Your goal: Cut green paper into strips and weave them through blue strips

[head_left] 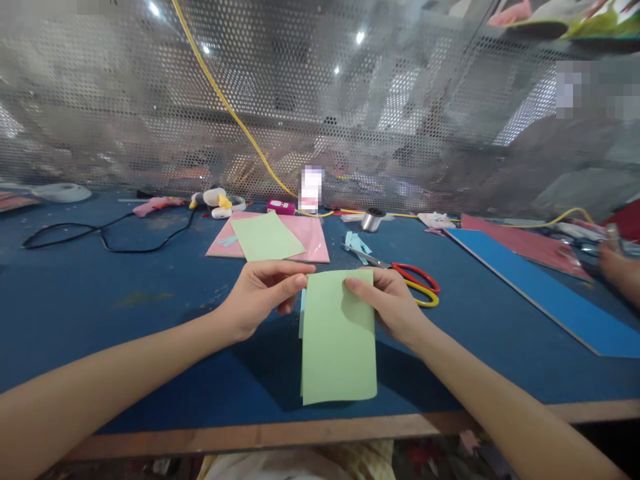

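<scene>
A light green sheet of paper (339, 347), seemingly folded or doubled, hangs upright above the blue tabletop near its front edge. My right hand (393, 300) grips its upper right side, thumb in front and the other fingers behind. At the top left corner, my left hand (267, 293) pinches the paper between thumb and forefinger. A strip of light blue paper (301, 317) peeks out behind the sheet's left edge. Scissors (415, 283) with red and yellow handles lie just beyond my right hand, partly hidden by it.
Another green sheet (265, 237) lies on pink sheets (315, 240). Blue paper strips (357, 243) and a wire spool (373, 220) are behind the scissors. A pink glue gun (157, 205) with a black cord sits left. A blue board (540, 287) and another person's hand (620, 267) are right.
</scene>
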The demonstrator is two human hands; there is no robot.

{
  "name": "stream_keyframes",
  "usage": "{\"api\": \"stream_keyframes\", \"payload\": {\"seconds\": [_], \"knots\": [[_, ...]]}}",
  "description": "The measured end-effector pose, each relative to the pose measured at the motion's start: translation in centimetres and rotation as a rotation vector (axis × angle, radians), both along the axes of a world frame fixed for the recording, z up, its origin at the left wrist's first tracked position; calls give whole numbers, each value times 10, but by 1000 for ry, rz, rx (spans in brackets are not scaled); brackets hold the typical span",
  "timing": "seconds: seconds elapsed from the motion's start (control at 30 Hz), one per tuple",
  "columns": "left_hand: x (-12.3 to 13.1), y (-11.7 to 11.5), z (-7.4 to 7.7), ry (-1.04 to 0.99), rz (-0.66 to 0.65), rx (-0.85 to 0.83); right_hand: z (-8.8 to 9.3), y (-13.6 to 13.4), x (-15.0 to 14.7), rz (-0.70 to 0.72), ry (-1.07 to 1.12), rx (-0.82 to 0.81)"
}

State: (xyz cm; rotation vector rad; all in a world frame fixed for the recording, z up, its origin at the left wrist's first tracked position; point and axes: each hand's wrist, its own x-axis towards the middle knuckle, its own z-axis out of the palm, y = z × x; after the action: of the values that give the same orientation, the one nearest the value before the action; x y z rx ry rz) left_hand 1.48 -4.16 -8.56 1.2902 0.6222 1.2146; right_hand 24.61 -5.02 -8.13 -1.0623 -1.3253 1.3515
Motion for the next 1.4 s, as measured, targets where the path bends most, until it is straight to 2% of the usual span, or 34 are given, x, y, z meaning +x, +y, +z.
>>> {"api": "stream_keyframes", "payload": {"seconds": [0.23,0.53,0.77,0.9,1.13,1.4], "knots": [[-1,-1,0,-21,-38,39,2,-2,0,17,15,0],[-1,1,-1,-21,-10,9,3,-2,-1,-5,15,-2],[-3,3,-4,-35,-105,46,4,-2,-2,36,25,-21],[-3,3,-3,-37,-104,49,4,-3,-1,36,20,-20],[-3,2,-3,-27,-62,50,4,-4,0,22,20,-27],[-2,3,-2,58,83,40,5,-4,0,-16,-6,0]]}}
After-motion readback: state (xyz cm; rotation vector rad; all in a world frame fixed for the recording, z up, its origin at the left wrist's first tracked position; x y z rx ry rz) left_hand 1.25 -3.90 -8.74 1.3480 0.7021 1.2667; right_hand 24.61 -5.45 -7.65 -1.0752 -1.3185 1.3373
